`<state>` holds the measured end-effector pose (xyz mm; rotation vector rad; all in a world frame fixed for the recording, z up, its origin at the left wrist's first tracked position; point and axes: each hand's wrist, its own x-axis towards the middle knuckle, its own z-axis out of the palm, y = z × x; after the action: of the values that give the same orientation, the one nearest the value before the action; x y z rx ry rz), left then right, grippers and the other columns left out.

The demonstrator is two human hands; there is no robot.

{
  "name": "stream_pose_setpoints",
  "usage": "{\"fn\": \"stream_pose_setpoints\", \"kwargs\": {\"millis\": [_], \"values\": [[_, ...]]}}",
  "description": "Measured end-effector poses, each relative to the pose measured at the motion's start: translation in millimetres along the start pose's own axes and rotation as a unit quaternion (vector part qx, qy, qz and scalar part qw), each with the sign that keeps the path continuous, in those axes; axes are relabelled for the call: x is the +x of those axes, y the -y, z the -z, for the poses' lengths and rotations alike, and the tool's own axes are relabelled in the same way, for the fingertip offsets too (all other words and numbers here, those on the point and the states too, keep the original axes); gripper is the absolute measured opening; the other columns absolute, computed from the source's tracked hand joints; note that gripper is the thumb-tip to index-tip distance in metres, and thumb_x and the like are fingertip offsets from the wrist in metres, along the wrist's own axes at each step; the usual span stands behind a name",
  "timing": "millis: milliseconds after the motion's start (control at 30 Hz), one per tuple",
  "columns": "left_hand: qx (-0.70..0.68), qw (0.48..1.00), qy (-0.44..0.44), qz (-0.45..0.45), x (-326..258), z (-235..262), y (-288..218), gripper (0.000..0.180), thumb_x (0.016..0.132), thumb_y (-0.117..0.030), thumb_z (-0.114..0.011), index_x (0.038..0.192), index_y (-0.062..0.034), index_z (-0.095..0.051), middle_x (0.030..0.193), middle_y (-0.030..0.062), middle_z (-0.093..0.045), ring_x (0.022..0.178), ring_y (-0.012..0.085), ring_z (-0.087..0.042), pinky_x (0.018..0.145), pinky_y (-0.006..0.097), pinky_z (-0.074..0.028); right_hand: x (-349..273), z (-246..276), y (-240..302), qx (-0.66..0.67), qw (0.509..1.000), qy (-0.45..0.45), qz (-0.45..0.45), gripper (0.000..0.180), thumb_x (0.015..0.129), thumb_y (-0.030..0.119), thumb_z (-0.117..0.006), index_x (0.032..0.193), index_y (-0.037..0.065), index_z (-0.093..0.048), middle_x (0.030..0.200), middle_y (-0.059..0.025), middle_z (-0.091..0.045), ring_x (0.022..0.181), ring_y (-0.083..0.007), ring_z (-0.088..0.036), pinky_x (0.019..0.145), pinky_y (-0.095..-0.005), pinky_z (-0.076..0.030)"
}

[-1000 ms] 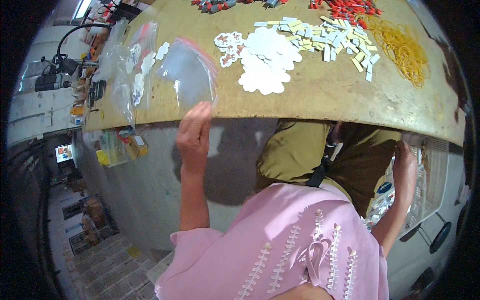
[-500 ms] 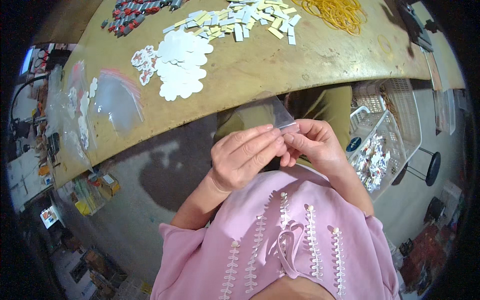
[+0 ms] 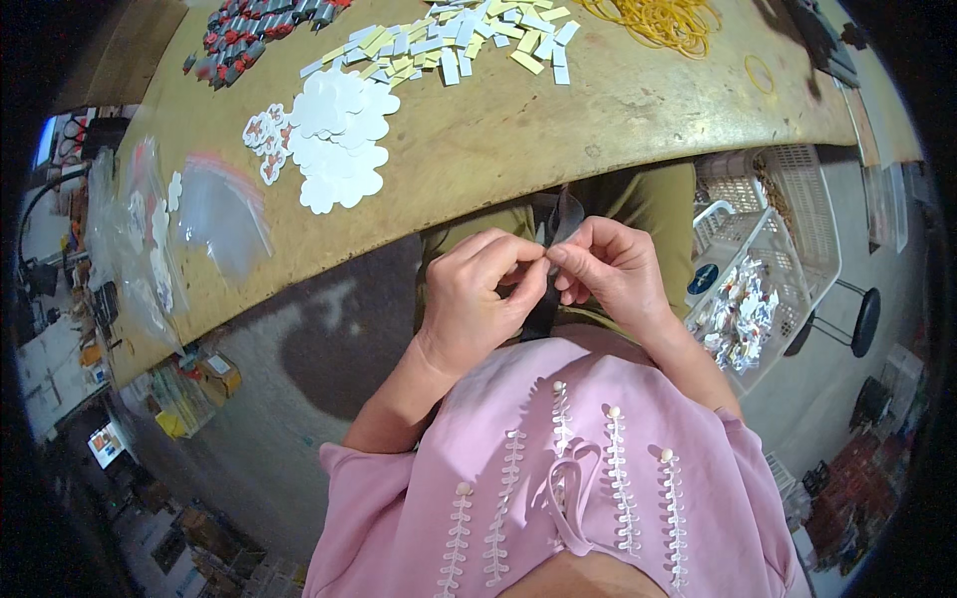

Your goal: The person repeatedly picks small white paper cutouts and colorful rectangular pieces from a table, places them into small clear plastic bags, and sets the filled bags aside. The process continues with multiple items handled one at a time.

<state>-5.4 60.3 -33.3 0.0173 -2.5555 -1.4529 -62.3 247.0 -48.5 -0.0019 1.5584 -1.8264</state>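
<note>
In front of my lap, below the table edge, I hold a small clear plastic bag [image 3: 566,213] that stands partly edge-on and looks dark against what lies behind it. My left hand [image 3: 477,294] pinches its near edge between thumb and forefinger. Close beside it, my right hand [image 3: 616,271] grips the same edge with thumb and curled fingers. The fingertips of both hands nearly meet and hide part of the bag. Whether anything is inside cannot be made out.
On the table [image 3: 498,130] lie white cloud-shaped cards [image 3: 344,140], small printed cutouts [image 3: 267,140], fanned clear bags [image 3: 219,214], pale yellow and blue rectangles [image 3: 449,45], grey-red parts [image 3: 254,40] and yellow rubber bands [image 3: 663,25]. White baskets [image 3: 812,224] with small packets [image 3: 743,314] stand right.
The bag has turned from lying flat and spread to standing more edge-on. My left fingers have drawn from stretched over it into a pinch, and the hand has tilted.
</note>
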Motion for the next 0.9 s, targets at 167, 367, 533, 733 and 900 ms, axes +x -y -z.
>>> {"fn": "stream_pose_setpoints", "kwargs": {"millis": [167,367,533,733,900], "values": [[0.059,0.996,-0.036,0.048,1.4,-4.9,2.6,0.012,0.085,-0.001,-0.08,0.087,-0.0066,-0.069,0.078,0.0072,-0.069,0.061,0.0203,-0.069,0.055,0.034,-0.054,-2.8,3.7,0.2,-0.049,0.998,0.022,-0.044,0.019,0.104,0.016,-0.075,0.093,0.004,-0.067,0.076,-0.0009,-0.069,0.064,-0.0061,-0.066,0.058,-0.0238,-0.059],[0.138,0.978,0.023,-0.156,-2.2,2.7,6.9,0.018,0.083,-0.01,-0.073,0.1,-0.0154,-0.072,0.081,0.0054,-0.061,0.074,0.0276,-0.067,0.065,0.042,-0.056,-1.8,1.2,11.5,-0.103,0.993,-0.034,-0.045,0.023,0.109,0.018,-0.065,0.094,0.0,-0.067,0.076,-0.0025,-0.069,0.067,-0.0089,-0.067,0.06,-0.0265,-0.058],[0.161,0.975,0.086,-0.128,-6.1,20.8,1.5,0.013,0.084,-0.012,-0.083,0.091,-0.0083,-0.073,0.085,0.0071,-0.067,0.078,0.0289,-0.067,0.069,0.04,-0.056,-2.1,15.8,11.4,-0.102,0.993,-0.056,0.001,0.008,0.105,0.008,-0.068,0.1,0.001,-0.068,0.082,-0.0055,-0.069,0.068,-0.0101,-0.067,0.062,-0.0253,-0.057],[0.112,0.971,0.092,-0.19,-16.0,49.8,-0.9,0.01,0.087,-0.012,-0.078,0.091,-0.0083,-0.069,0.085,0.0052,-0.062,0.08,0.0251,-0.065,0.07,0.041,-0.055,-21.6,-8.1,41.9,-0.479,0.765,0.099,0.419,0.037,0.081,-0.001,-0.08,0.117,0.002,-0.07,0.11,-0.0144,-0.073,0.09,-0.0313,-0.073,0.078,-0.0409,-0.062],[0.086,0.959,0.165,-0.212,0.0,76.3,1.4,0.012,0.09,-0.011,-0.074,0.101,-0.0081,-0.073,0.1,0.0074,-0.071,0.096,0.0276,-0.07,0.084,0.04,-0.059,-11.4,0.2,43.1,-0.52,0.738,0.145,0.405,0.027,0.078,0.005,-0.076,0.105,0.004,-0.074,0.106,-0.0113,-0.071,0.093,-0.0297,-0.072,0.076,-0.0389,-0.061]]}}
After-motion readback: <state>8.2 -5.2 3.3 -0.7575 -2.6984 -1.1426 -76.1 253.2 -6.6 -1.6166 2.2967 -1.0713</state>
